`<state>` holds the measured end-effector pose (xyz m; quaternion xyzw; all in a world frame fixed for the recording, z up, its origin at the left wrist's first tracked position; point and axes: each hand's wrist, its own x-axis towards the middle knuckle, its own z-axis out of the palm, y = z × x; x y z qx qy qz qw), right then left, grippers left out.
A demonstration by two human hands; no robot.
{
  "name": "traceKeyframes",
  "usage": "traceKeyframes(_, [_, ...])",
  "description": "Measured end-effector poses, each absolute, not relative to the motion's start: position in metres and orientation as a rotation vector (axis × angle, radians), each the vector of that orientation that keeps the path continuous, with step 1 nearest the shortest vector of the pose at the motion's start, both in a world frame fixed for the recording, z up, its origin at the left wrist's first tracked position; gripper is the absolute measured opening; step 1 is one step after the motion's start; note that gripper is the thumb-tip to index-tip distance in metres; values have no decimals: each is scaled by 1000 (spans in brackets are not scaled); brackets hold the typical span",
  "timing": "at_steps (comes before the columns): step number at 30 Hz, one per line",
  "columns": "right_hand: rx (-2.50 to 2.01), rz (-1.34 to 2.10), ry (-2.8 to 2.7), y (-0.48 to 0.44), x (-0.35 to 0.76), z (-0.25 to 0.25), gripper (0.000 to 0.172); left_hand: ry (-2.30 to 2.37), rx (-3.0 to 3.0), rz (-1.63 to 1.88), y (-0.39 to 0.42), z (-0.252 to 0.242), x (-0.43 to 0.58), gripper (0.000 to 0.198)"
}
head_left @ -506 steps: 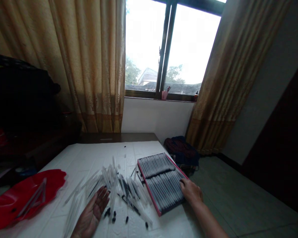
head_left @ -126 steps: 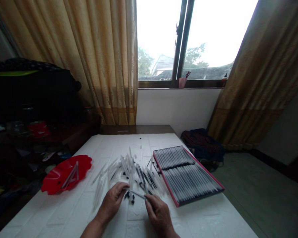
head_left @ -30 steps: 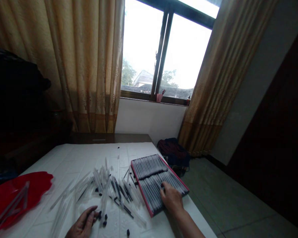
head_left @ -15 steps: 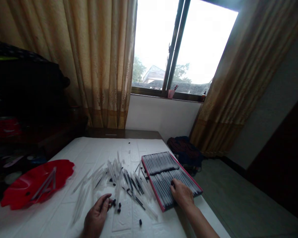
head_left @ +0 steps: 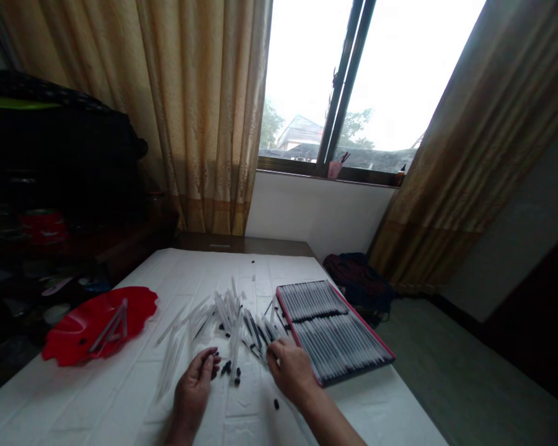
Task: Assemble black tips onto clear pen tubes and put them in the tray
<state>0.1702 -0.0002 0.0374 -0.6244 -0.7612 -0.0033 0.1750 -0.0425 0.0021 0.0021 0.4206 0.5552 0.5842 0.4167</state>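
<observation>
Clear tubes and dark thin sticks [head_left: 232,316] lie in a loose heap on the white table [head_left: 348,406]. To the heap's right is a red-edged tray [head_left: 335,331] holding two rows of clear, dark-tipped tubes. My right hand [head_left: 291,368] is at the heap's right side, beside the tray's left edge, its fingers bent together; what they hold, if anything, is hidden. At the near left of the heap, my left hand [head_left: 196,381] has its fingers curled together around something small and dark that I cannot make out. Small black caps [head_left: 237,376] lie just right of it.
A red scalloped dish [head_left: 102,325] with a few clear tubes sits at the table's left. Another black cap [head_left: 276,404] lies near the front. Beyond the table stand a low wooden cabinet, curtains and a window; a dark cloth bundle [head_left: 358,279] is at the back right.
My right hand has moved left, off the tray to the edge of the heap. My left hand remains beside the caps. The whole view has shifted slightly.
</observation>
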Motion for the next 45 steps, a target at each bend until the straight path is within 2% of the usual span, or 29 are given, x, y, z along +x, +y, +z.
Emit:
traceKeyframes(4, [-1776, 71, -2174, 6, 122, 29, 15, 1394, 1046, 1479, 2, 2, -42, 48])
traceKeyframes(7, [-1890, 200, -2151, 13, 101, 30, 21, 1371, 1045, 1488, 2, 0, -42, 48])
traceKeyframes(17, [-2103, 521, -1985, 30, 98, 34, 26, 1382, 1130, 1454, 4, -12, -42, 46])
traceKeyframes(27, [-1832, 692, -1955, -1, 102, 35, 22, 1383, 1233, 1408, 3, -15, -41, 41])
traceKeyframes(35, [-1674, 637, -1991, -19, 96, 30, 14, 1289, 1152, 1354, 1, -9, -40, 45])
traceKeyframes(42, [-1557, 864, -1867, -27, 98, 30, 13, 1272, 1067, 1390, 1, -8, -45, 47])
traceKeyframes(45, [-1499, 975, -1784, -31, 100, 26, 18, 1269, 1073, 1400, 0, -8, -47, 44])
